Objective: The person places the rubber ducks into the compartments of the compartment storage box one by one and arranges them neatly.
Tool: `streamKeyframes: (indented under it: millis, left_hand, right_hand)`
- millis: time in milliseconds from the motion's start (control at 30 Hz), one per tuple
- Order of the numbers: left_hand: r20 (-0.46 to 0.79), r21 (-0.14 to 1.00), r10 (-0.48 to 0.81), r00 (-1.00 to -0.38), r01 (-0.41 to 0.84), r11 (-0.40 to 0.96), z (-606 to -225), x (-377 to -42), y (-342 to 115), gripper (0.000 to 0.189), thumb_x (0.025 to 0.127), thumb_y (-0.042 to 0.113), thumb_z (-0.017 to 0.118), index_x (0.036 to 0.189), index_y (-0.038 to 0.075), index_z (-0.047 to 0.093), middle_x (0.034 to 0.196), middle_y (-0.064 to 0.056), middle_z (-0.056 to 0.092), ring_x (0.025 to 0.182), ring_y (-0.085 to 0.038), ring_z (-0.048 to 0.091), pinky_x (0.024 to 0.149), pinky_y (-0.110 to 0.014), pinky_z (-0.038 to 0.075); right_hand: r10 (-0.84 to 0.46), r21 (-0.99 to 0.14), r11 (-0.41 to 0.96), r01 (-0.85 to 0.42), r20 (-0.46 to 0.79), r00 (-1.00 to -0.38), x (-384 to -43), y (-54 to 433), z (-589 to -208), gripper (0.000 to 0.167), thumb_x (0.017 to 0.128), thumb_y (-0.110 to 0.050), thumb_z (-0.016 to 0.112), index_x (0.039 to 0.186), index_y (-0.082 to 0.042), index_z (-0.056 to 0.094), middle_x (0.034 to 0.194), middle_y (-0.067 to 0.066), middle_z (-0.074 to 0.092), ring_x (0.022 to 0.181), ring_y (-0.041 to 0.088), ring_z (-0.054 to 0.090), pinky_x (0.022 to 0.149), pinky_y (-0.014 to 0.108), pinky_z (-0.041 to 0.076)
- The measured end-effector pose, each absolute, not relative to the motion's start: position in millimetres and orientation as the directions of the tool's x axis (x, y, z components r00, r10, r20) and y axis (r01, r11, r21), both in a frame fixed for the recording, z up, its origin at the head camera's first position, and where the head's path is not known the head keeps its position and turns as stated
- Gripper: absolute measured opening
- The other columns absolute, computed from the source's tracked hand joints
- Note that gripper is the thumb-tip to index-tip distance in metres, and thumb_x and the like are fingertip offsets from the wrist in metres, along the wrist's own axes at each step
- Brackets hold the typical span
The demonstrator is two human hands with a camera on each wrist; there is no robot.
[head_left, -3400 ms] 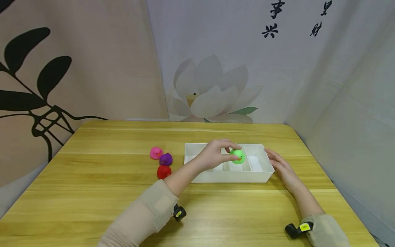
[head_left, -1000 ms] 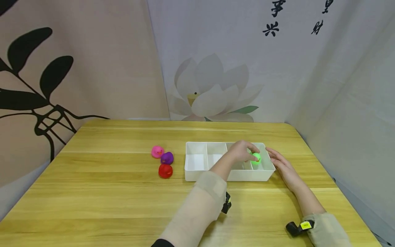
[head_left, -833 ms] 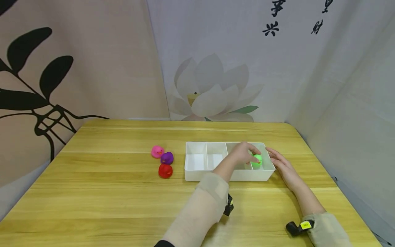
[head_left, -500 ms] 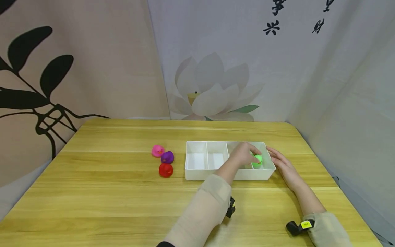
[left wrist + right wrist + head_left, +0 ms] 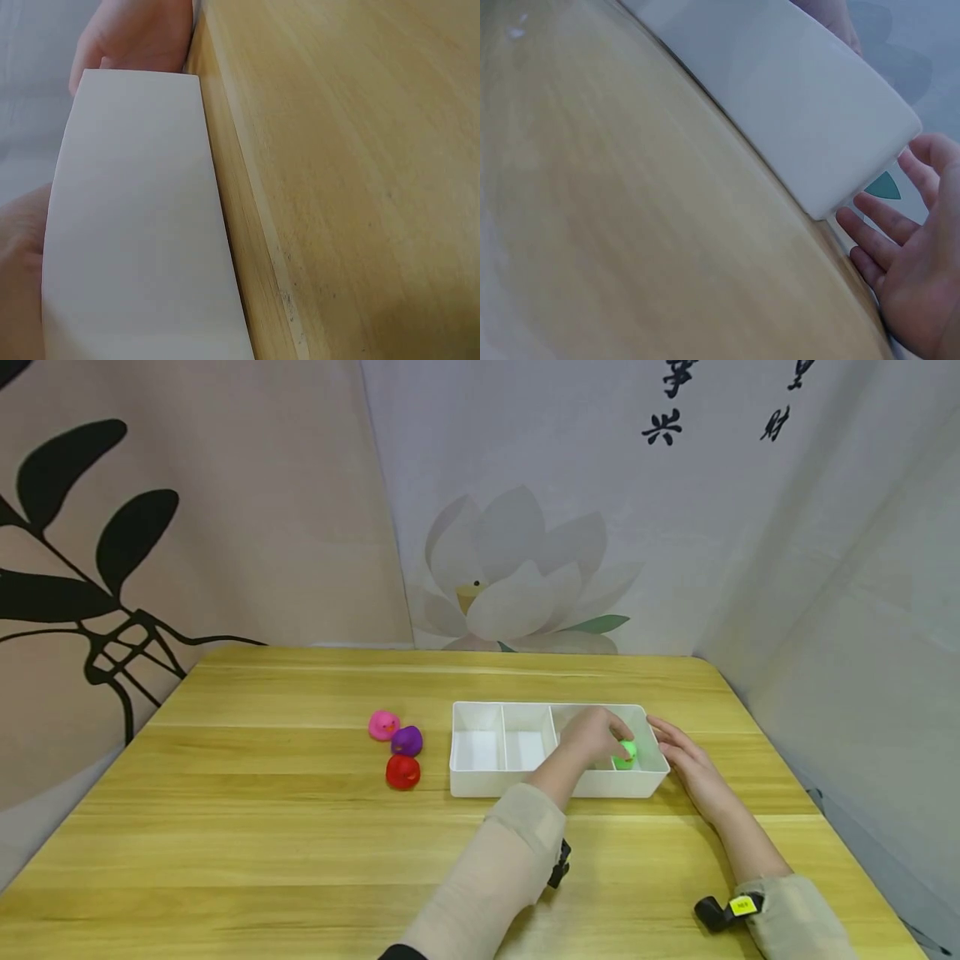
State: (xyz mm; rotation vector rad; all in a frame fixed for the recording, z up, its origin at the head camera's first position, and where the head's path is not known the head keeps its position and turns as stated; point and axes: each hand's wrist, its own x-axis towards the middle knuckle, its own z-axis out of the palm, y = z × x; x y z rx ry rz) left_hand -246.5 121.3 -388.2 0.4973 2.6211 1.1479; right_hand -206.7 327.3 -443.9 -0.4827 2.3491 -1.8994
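The green duck (image 5: pixel 625 757) sits low in the rightmost compartment of the white tray (image 5: pixel 480 783), partly covered by fingers. The left hand (image 5: pixel 592 735) reaches in over the front wall, its thumb and forefinger curled round the duck in a pinch; whether the duck touches the compartment floor cannot be told. The tray stands lengthwise on the counter (image 5: pixel 262 843), with thin dividers splitting it into four. The floors of the two left compartments show, while the left hand and wrist hide much of the third.

The right hand (image 5: pixel 686 760) lies against the tray's right end, loosely spread, its fingertips at the wall without curling round it. The right wrist view shows those fingers gently bent and the thumb apart.

To the left of the tray, well apart from it, three more ducks form a short row running front to back: the red duck (image 5: pixel 402 772) nearest the person, the purple duck (image 5: pixel 407 741) behind it, and the pink duck (image 5: pixel 383 726) farthest back and a little left. Neighbours in the row look to be touching.

Both arms wear pale sleeves (image 5: pixel 517 843), each with a small black camera (image 5: pixel 723 913) at the wrist. Behind the counter hangs a pale cloth (image 5: pixel 300 527) printed with a lotus, dark leaves and black characters.
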Motion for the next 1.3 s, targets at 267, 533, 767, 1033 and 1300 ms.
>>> streamKeyframes:
  millis: [267,533,767,1033,1300]
  left_hand:
    - [-0.083,0.728,0.395,-0.915,0.215,0.651,-387.6,-244.7,121.7,0.022,0.075,0.019,0.083,0.096,0.022,0.077,0.089,0.015,0.069,0.082,-0.003,0.058,0.069,-0.021,0.044]
    - [-0.074,0.731,0.416,-0.906,0.235,0.641,-388.7,-245.5,119.2,0.024,0.077,0.022,0.082,0.099,0.023,0.076,0.092,0.015,0.068,0.088,-0.004,0.059,0.075,-0.022,0.044]
    - [-0.008,0.754,0.449,-0.894,0.289,0.59,-391.3,-247.2,115.2,0.026,0.08,0.021,0.079,0.106,0.02,0.075,0.103,0.013,0.069,0.104,-0.006,0.058,0.085,-0.022,0.044]
    - [0.072,0.816,0.469,-0.88,0.323,0.48,-386.3,-243.1,106.4,0.026,0.083,0.021,0.077,0.109,0.02,0.074,0.106,0.013,0.068,0.109,-0.007,0.056,0.086,-0.023,0.045]
    - [0.157,0.887,0.476,-0.865,0.336,0.317,-376.3,-234.4,90.5,0.027,0.084,0.019,0.076,0.11,0.015,0.073,0.11,0.01,0.066,0.064,-0.009,0.061,0.059,-0.022,0.049]
  right_hand:
    - [-0.29,-0.967,0.178,-0.182,0.125,-0.949,-206.5,327.2,-444.2,0.048,0.105,-0.024,0.036,0.15,-0.01,0.029,0.133,-0.003,0.045,0.12,0.007,0.043,0.094,0.017,0.033]
    - [-0.285,-0.965,0.186,-0.187,0.129,-0.95,-206.5,327.4,-444.4,0.048,0.106,-0.024,0.036,0.15,-0.008,0.029,0.133,-0.002,0.045,0.119,0.006,0.043,0.094,0.016,0.033]
    - [-0.281,-0.963,0.184,-0.199,0.143,-0.949,-206.6,326.9,-444.1,0.048,0.105,-0.023,0.037,0.15,-0.006,0.029,0.132,0.0,0.047,0.118,0.006,0.045,0.094,0.016,0.034]
    - [-0.271,-0.961,0.203,-0.19,0.132,-0.954,-206.8,328.2,-444.9,0.048,0.105,-0.025,0.037,0.149,-0.007,0.03,0.13,-0.006,0.047,0.118,0.005,0.044,0.094,0.015,0.033]
    - [-0.267,-0.96,0.213,-0.181,0.121,-0.956,-206.5,327.5,-444.0,0.048,0.105,-0.025,0.037,0.15,-0.008,0.03,0.13,-0.008,0.047,0.12,0.005,0.042,0.094,0.014,0.033]
